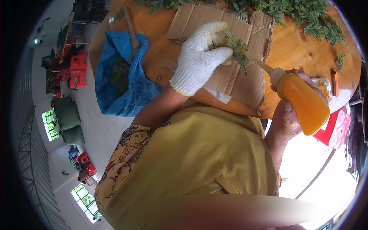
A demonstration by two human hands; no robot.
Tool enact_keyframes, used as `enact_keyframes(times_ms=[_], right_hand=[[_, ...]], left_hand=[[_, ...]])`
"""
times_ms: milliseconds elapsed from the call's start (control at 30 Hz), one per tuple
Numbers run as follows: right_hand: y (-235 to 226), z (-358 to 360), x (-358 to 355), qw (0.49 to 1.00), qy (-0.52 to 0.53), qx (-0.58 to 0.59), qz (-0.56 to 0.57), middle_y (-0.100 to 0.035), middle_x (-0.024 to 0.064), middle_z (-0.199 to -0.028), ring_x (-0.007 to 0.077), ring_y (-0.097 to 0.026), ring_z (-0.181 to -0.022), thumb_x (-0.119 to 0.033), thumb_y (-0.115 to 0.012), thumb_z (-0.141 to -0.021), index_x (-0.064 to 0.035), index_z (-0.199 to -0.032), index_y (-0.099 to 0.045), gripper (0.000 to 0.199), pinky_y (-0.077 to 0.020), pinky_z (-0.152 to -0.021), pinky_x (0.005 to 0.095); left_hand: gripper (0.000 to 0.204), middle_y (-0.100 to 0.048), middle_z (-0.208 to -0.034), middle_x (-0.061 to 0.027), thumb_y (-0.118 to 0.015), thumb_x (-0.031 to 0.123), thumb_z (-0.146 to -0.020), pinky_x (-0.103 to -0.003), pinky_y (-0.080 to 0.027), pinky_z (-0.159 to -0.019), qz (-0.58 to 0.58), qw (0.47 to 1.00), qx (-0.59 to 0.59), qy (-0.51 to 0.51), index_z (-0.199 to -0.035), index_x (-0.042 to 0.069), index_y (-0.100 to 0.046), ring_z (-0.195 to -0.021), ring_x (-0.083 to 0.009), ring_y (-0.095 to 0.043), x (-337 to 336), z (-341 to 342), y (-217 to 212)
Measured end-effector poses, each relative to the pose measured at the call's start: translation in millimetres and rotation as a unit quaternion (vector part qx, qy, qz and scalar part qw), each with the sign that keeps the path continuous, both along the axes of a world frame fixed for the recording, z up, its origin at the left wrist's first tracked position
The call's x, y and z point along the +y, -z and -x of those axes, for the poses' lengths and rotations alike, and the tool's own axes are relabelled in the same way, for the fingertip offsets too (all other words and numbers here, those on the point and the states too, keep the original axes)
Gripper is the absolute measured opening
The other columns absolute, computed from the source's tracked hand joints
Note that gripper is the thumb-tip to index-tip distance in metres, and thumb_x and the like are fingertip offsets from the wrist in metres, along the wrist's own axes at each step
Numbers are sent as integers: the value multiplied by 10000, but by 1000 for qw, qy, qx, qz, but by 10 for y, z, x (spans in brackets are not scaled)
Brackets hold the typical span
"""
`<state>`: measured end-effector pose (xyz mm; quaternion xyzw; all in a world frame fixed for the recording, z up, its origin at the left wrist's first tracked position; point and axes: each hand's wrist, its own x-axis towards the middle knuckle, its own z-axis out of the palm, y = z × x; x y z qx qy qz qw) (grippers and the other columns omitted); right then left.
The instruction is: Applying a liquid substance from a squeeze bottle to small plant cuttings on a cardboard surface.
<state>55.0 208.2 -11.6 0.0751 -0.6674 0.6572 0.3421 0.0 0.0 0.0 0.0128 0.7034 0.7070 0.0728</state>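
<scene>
Over cardboard [245, 86], the gloved left hand [201, 55] pinches 1 sprig [241, 58] slanting nearward to the right, while the right hand [288, 117], farther off, clasps an orange bottle [303, 101], its nozzle [257, 61] reaching the sprig rightward-side.

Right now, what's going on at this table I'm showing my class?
The gloved left hand pinches a small evergreen sprig above corrugated cardboard. The bare right hand grips an orange squeeze bottle, its nozzle pointed at the sprig; contact is hard to tell. More evergreen foliage lies across the far side of the wooden table.
</scene>
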Motion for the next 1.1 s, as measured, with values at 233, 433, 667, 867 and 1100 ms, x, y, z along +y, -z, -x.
enact_keyframes(times_ms=[233, 433, 667, 867, 1100], right_hand=[[-33, -19, -19, 1000, 7, -22, 20, -645, 149, -896, 297, -670, -861, -305, -806, -715, 23, -917, -641, 419, -544, -790, 396], [-29, -21, -17, 1000, 17, -22, -11, -647, 144, -887, 297, -674, -843, -290, -803, -718, 15, -902, -649, 388, -552, -766, 384], [-48, -27, 8, 999, 13, -20, -27, -666, 151, -864, 290, -679, -832, -260, -803, -723, 11, -891, -652, 353, -554, -756, 366], [27, -23, 39, 1000, -5, -9, -5, -674, 172, -875, 280, -681, -821, -306, -816, -708, 18, -891, -638, 413, -551, -753, 355], [56, -41, 41, 1000, 2, -25, -13, -685, 181, -895, 267, -681, -813, -338, -825, -700, 12, -892, -635, 442, -542, -757, 339]], left_hand=[[513, -619, -1076, -154, -594, -94, -822, -291, -569, -699, -33, 999, 1, -14, -1312, -32, -458, -905, -196, -643, -20, 31, -3], [519, -618, -1078, -165, -589, -89, -827, -291, -568, -700, -30, 999, 9, -22, -1322, -39, -442, -907, -207, -646, -39, 39, 4], [516, -615, -1089, -178, -589, -80, -829, -293, -568, -691, -43, 999, 7, -30, -1321, -46, -438, -901, -218, -653, -47, 37, 9], [517, -611, -1097, -187, -590, -86, -822, -300, -574, -684, -39, 998, 14, -40, -1316, -51, -440, -905, -231, -657, -68, 50, 4], [500, -623, -1069, -175, -650, -36, -809, -288, -586, -683, -52, 997, 25, -52, -1282, -32, -488, -867, -186, -652, -97, 59, 27]])
